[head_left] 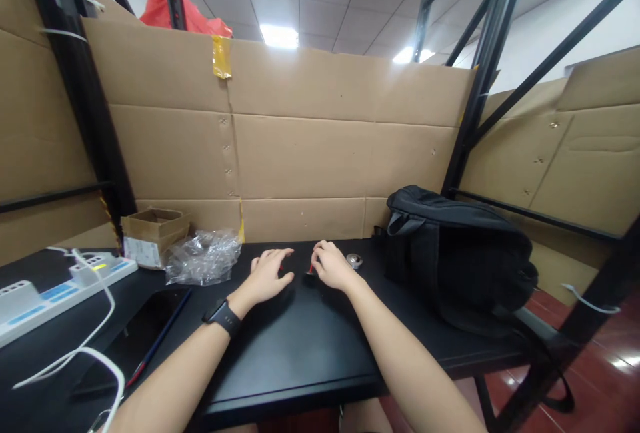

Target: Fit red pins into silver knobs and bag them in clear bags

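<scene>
My right hand (334,266) is over the middle of the black table, its fingers closed at the tips on a small red stick-like piece (311,267) with a dark, flat foot at the table top. The exact kind of that piece is too small to make out. To its left, my left hand (270,274) has thumb and fingers apart, palm down just above the table. A speck of red shows behind its fingers, mostly hidden. Right beside my right hand lies a small round silvery object (355,260).
A black backpack (450,259) stands at the right. On the left are crumpled clear plastic (205,258), a small cardboard box (155,236), a power strip (65,293) with white cables, a dark phone-like slab (145,326) and a pen (163,333). Cardboard walls (300,159) enclose the table (300,359).
</scene>
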Tool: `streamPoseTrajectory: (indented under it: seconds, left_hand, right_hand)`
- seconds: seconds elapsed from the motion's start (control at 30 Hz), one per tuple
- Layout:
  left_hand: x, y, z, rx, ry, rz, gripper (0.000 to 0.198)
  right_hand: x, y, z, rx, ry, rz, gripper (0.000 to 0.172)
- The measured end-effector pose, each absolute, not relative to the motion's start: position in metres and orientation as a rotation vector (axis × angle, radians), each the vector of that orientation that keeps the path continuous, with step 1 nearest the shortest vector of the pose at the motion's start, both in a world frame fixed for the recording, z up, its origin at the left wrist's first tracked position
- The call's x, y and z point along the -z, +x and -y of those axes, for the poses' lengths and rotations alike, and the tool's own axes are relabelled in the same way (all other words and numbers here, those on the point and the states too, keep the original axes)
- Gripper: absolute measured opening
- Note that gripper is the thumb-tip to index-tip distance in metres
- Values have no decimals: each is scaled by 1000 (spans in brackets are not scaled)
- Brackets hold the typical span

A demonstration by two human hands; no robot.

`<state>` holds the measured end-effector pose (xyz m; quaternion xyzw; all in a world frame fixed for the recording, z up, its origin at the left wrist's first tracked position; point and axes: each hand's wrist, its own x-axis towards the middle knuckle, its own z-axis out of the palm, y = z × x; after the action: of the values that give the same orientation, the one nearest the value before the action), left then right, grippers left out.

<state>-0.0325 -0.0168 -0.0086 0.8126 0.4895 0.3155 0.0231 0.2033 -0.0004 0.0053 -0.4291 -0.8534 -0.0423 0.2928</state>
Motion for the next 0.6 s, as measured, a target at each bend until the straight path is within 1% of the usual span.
streamPoseTrajectory:
  seconds: [0.13, 0.27, 0.4, 0.47, 0.53, 0.6]
  left_hand:
    - [12, -48, 8, -933, 2629, -1667, 40]
    - [18, -51, 5, -882, 2706, -1729, 25]
    - [16, -46, 6, -922, 2700, -1728, 17]
    - [15, -46, 6, -969, 2664, -1724, 17]
    - [15, -48, 4, -1012, 2613, -1748, 25]
    - [17, -52, 1, -1017, 2570, -1779, 28]
  right_hand:
    - [2, 209, -16, 205, -1404, 2083, 11]
    - [1, 220, -27, 159, -1473, 1947, 17]
    - [-7, 253, -29, 171, -1621, 1805, 21]
    - [-7, 273, -30, 112, -1718, 1804, 26]
    - [-5, 292, -32, -39, -1772, 1861, 37]
    - [-1, 303, -35, -196, -1774, 1913, 39]
